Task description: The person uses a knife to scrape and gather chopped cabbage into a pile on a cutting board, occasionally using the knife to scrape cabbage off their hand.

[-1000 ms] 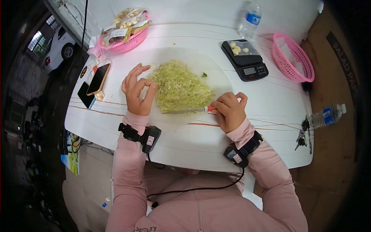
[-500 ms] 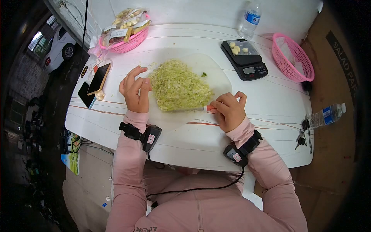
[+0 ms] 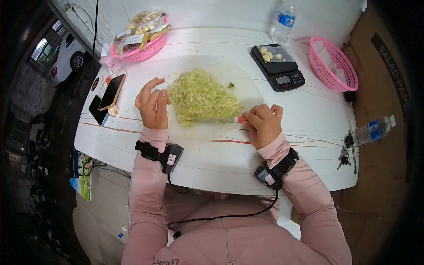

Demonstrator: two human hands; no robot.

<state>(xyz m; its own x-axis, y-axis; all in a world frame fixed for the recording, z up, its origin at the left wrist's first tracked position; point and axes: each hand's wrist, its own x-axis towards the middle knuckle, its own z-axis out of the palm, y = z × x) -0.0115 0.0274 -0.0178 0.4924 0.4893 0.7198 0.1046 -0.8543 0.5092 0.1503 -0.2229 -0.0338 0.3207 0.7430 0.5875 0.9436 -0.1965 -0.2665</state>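
Note:
A heap of finely chopped pale green vegetable, cabbage by its look, (image 3: 203, 95) lies on a translucent white cutting board (image 3: 247, 86). My right hand (image 3: 263, 123) is closed round the red handle of a knife (image 3: 221, 119). The blade points left, along the near edge of the heap and partly among the pieces. My left hand (image 3: 153, 105) is raised at the left side of the heap, fingers apart and curled a little, holding nothing. A small dark green leaf bit (image 3: 231, 85) rests on the board beyond the heap.
A black kitchen scale (image 3: 278, 68) bears a bag of garlic cloves (image 3: 274, 54). Pink baskets (image 3: 150, 52) (image 3: 331, 70) stand at both back corners. Two phones (image 3: 112, 92) lie left; water bottles (image 3: 282, 24) (image 3: 373, 131) and keys (image 3: 344, 154) are right.
The knife has shifted slightly away from me, into the near edge of the heap, and pieces there have moved. My left hand has stayed almost where it was.

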